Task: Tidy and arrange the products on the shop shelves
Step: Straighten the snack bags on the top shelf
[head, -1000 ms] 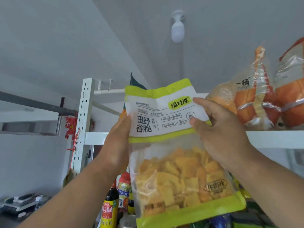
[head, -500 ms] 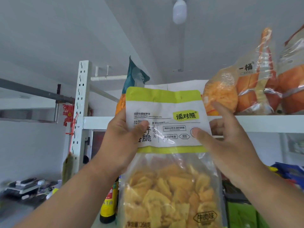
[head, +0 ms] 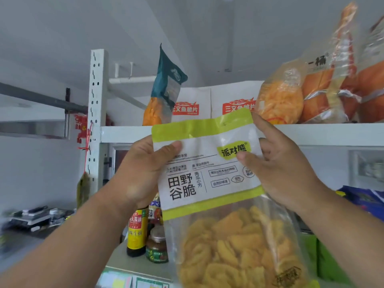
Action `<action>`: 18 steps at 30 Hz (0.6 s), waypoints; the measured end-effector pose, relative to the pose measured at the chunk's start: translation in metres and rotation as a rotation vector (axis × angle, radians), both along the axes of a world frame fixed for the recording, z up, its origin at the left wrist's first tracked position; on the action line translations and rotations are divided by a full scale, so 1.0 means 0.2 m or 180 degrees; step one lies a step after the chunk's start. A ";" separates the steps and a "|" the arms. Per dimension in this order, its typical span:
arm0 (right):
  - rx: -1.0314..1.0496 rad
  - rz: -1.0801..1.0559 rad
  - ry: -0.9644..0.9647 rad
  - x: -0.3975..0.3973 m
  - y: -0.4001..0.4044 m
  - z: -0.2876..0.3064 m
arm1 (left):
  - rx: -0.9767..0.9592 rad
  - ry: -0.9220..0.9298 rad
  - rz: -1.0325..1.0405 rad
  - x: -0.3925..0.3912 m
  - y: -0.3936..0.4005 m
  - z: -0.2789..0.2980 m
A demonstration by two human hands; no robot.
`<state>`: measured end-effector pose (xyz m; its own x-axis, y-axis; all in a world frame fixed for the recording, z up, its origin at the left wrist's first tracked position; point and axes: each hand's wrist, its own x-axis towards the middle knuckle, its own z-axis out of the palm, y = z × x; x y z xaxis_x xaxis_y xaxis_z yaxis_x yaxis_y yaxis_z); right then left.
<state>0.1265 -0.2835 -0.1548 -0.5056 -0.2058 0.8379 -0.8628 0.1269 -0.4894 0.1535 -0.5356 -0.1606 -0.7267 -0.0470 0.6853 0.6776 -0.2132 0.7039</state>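
The snack bag (head: pixel 209 175) is held upright below the top shelf (head: pixel 124 133), pinched at its top corners by the left hand (head: pixel 143 169) at 9 o'clock and the right hand (head: pixel 284 169) at 3 o'clock.

Risk: the heavy lower half hangs unsupported; slippage is likely if either pinch is relaxed. The soy sauce bottle (head: pixel 137 231) and jar (head: pixel 156 244) at 6 o'clock may be struck.

Contents: yellow crisps are visible through the clear lower panel. On the shelf, a teal bag (head: pixel 166 86) and orange packs (head: pixel 311 90) are stored.

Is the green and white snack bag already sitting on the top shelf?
No, the snack bag is in the air below the top shelf, held by the left hand and right hand.
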 end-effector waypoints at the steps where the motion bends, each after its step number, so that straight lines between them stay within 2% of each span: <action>1: 0.0130 -0.0591 0.0218 -0.02 0.00 0.00 | -0.0064 -0.0008 0.0171 0.01 0.02 0.00; 3: 0.0236 -0.1697 0.0930 -0.03 0.01 -0.01 | -0.0187 -0.0026 0.0635 0.02 0.07 -0.02; 4: 0.0270 -0.1738 0.1152 0.00 0.00 -0.02 | -0.0281 -0.0012 0.0861 0.03 0.10 -0.04; 5: 0.0328 -0.1492 0.1099 0.04 -0.03 -0.03 | -0.0388 0.0012 0.1015 0.04 0.13 -0.06; 7: 0.0547 -0.0810 0.0338 0.11 -0.09 -0.02 | -0.0676 0.0101 0.1163 0.05 0.20 -0.11; 9: 0.0897 -0.0734 -0.0187 0.10 -0.13 -0.02 | -0.0982 0.0151 0.1346 0.06 0.25 -0.14; 13: 0.0413 -0.0356 -0.0286 -0.01 -0.14 -0.04 | -0.0931 0.0096 0.1263 0.06 0.29 -0.18; 18: -0.0174 0.0225 -0.0293 -0.05 -0.11 -0.11 | -0.0681 0.0145 0.0274 0.06 0.27 -0.22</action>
